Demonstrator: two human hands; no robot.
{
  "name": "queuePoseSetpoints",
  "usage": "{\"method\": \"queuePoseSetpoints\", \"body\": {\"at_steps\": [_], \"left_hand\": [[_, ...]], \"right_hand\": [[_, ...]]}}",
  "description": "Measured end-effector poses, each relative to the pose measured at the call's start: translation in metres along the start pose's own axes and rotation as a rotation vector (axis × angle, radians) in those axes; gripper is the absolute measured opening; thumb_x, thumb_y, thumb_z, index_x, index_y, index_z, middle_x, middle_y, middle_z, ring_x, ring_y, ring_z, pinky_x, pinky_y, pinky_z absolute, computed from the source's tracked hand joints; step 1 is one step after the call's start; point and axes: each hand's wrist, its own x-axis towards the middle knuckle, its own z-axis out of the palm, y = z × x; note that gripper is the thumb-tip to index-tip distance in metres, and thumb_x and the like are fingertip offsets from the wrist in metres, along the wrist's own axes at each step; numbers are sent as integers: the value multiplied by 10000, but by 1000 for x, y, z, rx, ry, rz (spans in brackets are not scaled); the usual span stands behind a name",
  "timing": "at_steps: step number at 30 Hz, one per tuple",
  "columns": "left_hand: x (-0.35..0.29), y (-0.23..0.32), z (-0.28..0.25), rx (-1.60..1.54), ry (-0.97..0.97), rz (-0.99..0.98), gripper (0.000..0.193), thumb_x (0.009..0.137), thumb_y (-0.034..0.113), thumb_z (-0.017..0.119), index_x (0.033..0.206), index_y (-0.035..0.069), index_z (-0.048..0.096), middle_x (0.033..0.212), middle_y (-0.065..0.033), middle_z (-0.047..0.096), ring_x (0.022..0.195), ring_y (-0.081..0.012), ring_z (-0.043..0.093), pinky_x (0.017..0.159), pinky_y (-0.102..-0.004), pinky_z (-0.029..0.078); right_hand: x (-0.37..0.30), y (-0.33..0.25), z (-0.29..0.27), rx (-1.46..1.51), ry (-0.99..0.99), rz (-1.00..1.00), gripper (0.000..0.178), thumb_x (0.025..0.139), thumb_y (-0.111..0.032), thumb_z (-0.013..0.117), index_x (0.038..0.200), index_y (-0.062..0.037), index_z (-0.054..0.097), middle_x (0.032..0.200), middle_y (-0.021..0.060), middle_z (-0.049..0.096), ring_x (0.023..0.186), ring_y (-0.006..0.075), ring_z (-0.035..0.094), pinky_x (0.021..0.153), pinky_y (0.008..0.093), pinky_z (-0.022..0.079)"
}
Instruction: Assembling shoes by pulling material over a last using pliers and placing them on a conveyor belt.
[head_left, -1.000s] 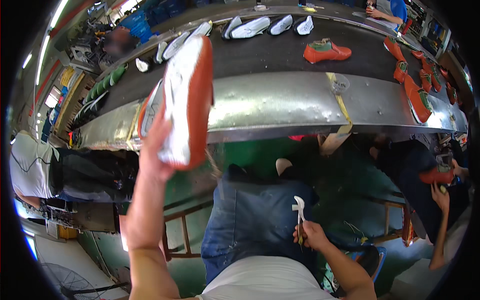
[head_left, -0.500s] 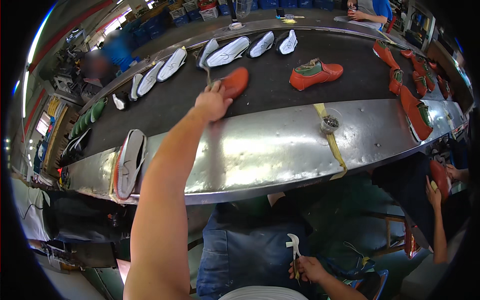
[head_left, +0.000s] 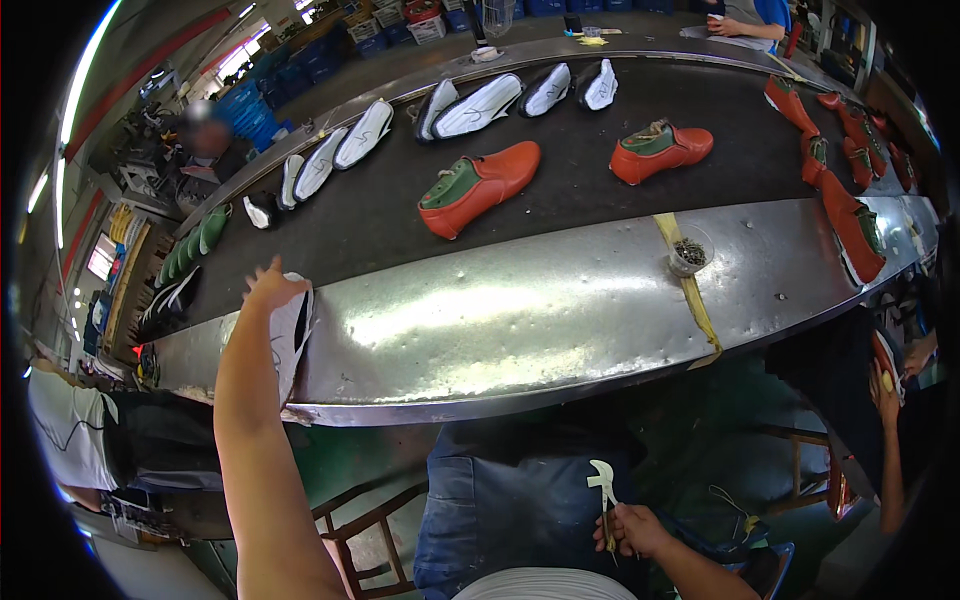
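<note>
Over our jeans, our right hand grips hammer-headed pincers. Our left hand spreads its fingers over the far end of a white-bottomed shoe lying on the metal edge of the counter; we cannot tell whether they touch it. Further right on that edge sits a clear cup of small metal bits. Beyond, two red shoes stand apart, with a row of black-and-white shoes further back

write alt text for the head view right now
A person's left hand is at a white-bottomed shoe on a shiny metal ledge; the right hand holds a hammer-headed tool over the lap. Beyond the ledge, two red-and-green shoes stand on a dark surface, with more white-bottomed shoes behind.
</note>
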Motion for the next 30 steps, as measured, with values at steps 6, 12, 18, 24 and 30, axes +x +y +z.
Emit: {"method": "queuePoseSetpoints", "body": {"at_steps": [6,12,18,24,30], "left_hand": [[0,-6,8,-349,-423,152,723,756,404,773,1342,19,597,1193,-222,689,1111,-335,664,969,-375,504],[-81,-3,-28,-237,-414,236,625,764,359,761,1264,7,635,1118,-219,711,1064,-371,674,961,-390,512],[-253,2,-95,-787,-127,602,637,842,207,758,1383,-15,503,1374,-176,547,1254,-314,553,1090,-388,412],[-431,47,-46,-1962,-522,273,660,925,132,695,1504,14,401,1306,-103,593,1227,-187,541,1076,-360,412],[-514,96,0,-1826,-793,240,542,1021,151,562,1512,103,337,1332,-76,561,1249,-178,516,1074,-334,416]], "right_hand": [[-7,14,9,5,30,5,566,1094,-406,244,1143,54,570,961,182,710,789,253,738,429,238,450],[-13,31,16,-36,30,-22,565,1090,-433,264,1124,31,586,947,164,710,784,248,738,429,246,446],[-24,63,19,-70,76,-72,560,1087,-458,274,1087,0,595,938,136,714,758,227,730,430,256,431],[-38,75,33,-262,128,-339,316,1055,-294,499,1110,5,588,897,96,692,741,183,698,595,306,538],[-112,47,89,-666,160,-620,274,984,-207,599,1167,-4,613,862,58,681,742,162,669,686,301,525]]}}
